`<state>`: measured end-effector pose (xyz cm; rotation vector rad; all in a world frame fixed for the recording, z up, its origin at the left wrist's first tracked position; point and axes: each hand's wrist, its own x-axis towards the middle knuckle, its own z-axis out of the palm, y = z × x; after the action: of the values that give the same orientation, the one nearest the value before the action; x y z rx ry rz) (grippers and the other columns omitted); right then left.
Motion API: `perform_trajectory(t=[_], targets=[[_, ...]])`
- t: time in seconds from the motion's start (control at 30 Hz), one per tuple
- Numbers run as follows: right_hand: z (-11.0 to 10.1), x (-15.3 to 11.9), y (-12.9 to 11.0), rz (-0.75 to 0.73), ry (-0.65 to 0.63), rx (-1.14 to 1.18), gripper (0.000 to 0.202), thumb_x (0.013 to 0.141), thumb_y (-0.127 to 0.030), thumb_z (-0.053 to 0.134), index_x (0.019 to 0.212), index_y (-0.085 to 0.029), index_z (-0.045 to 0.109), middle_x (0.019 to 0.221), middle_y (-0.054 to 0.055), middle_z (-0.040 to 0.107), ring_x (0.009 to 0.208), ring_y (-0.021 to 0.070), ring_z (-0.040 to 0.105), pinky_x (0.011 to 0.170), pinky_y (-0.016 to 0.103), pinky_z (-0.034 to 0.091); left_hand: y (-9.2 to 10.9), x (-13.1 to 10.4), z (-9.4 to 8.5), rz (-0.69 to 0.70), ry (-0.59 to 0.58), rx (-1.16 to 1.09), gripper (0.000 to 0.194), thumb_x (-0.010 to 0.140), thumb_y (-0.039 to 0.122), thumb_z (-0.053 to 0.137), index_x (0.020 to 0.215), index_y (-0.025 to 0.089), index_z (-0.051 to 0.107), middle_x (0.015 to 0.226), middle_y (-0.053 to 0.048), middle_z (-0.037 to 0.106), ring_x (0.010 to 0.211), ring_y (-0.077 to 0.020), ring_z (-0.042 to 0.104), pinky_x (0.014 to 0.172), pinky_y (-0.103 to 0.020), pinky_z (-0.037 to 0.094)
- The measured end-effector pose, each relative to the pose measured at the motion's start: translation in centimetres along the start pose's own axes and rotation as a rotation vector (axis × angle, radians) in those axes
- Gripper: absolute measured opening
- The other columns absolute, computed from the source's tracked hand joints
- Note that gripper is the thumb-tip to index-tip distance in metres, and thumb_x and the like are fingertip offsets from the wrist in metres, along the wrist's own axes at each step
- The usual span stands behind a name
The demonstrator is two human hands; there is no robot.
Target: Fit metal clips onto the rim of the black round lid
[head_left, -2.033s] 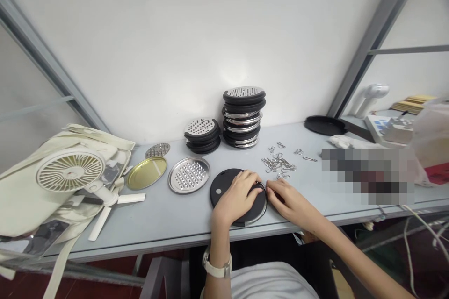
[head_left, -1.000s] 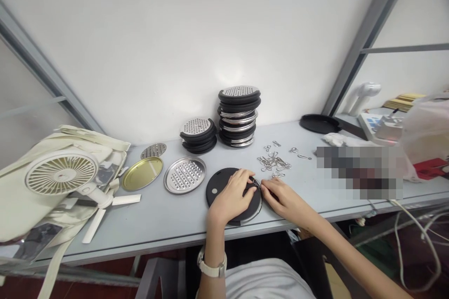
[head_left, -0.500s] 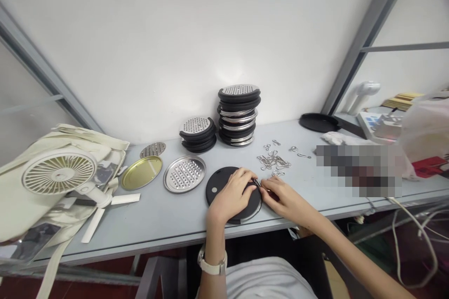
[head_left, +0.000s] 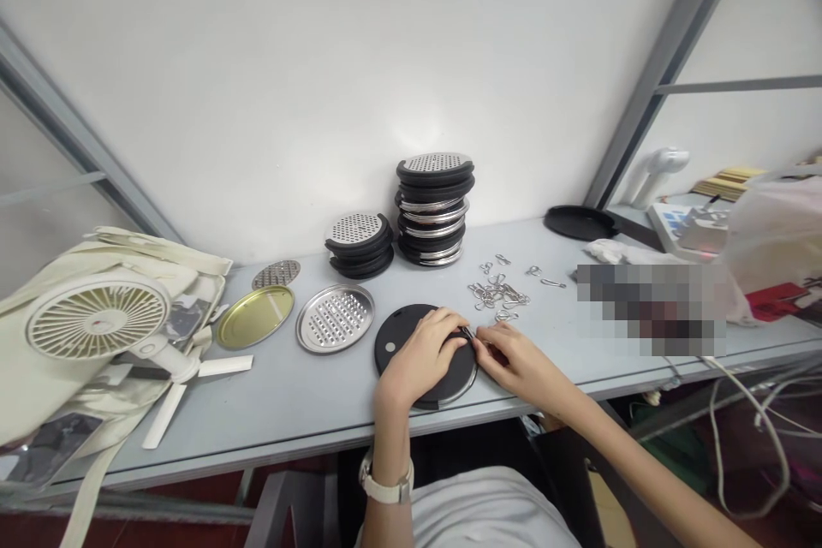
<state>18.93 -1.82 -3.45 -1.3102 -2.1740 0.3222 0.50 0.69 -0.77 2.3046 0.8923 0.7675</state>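
Observation:
A round black disc (head_left: 402, 325) with a bright metal rim along its near right side lies flat near the table's front edge. My left hand (head_left: 420, 355) rests on top of it, thumb and fingers curled toward its right edge. At that edge sits a small metal clip (head_left: 468, 331), partly hidden by fingers. My right hand (head_left: 517, 355) pinches the clip from the right. Beyond my hands lies a loose pile of wire clips (head_left: 497, 292). Left of the disc is a round metal grater plate (head_left: 336, 318).
Two stacks of black-rimmed graters, one short (head_left: 360, 247) and one tall (head_left: 431, 210), stand by the wall. A gold lid (head_left: 255, 317) and a small fan (head_left: 99, 317) on a cream bag are at left. A black tray (head_left: 578, 223) lies at back right.
The whole view has shifted slightly to the left. Both hands stay at the disc's right edge, with only slight finger movement.

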Motion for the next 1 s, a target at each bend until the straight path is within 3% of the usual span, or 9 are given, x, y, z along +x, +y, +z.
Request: perform_trajectory(t=[0.17, 0.47, 0.67, 1.0], targets=[[-0.08, -0.14, 0.47, 0.068, 0.009, 0.077, 0.031, 0.096, -0.026, 0.033, 0.065, -0.022, 0.036, 0.057, -0.003, 0.045, 0.057, 0.0153, 0.047, 0.057, 0.026, 0.037, -0.13, -0.02, 0.04, -0.01, 0.013, 0.049, 0.026, 0.094, 0.014, 0.038, 0.101, 0.022, 0.062, 0.105, -0.003, 0.06, 0.103, -0.0192, 0.051, 0.097, -0.037, 0.041], [0.44, 0.28, 0.25, 0.161, 0.083, 0.13, 0.027, 0.099, -0.031, 0.03, 0.074, -0.023, 0.037, 0.063, -0.003, 0.047, 0.057, 0.0154, 0.049, 0.057, 0.027, 0.038, -0.14, -0.39, 0.39, -0.121, 0.046, -0.041, 0.03, 0.093, 0.017, 0.042, 0.121, 0.025, 0.048, 0.122, -0.005, 0.052, 0.109, -0.0181, 0.056, 0.097, -0.035, 0.045], [0.74, 0.4, 0.33, -0.007, -0.034, -0.02, 0.025, 0.099, -0.025, 0.03, 0.08, -0.021, 0.046, 0.069, 0.002, 0.055, 0.066, 0.0193, 0.053, 0.066, 0.031, 0.041, 0.24, -0.45, 0.79, -0.133, 0.043, -0.039, 0.03, 0.093, 0.018, 0.041, 0.122, 0.025, 0.046, 0.124, -0.006, 0.05, 0.109, -0.0187, 0.056, 0.096, -0.035, 0.046], [0.05, 0.29, 0.73, -0.027, -0.077, 0.016, 0.03, 0.098, -0.024, 0.033, 0.094, -0.015, 0.061, 0.08, 0.008, 0.066, 0.072, 0.0202, 0.058, 0.07, 0.032, 0.045, 0.56, 0.05, 0.36, -0.025, 0.047, 0.037, 0.018, 0.09, 0.013, 0.046, 0.103, 0.021, 0.055, 0.105, -0.002, 0.058, 0.105, -0.0195, 0.049, 0.097, -0.036, 0.041]])
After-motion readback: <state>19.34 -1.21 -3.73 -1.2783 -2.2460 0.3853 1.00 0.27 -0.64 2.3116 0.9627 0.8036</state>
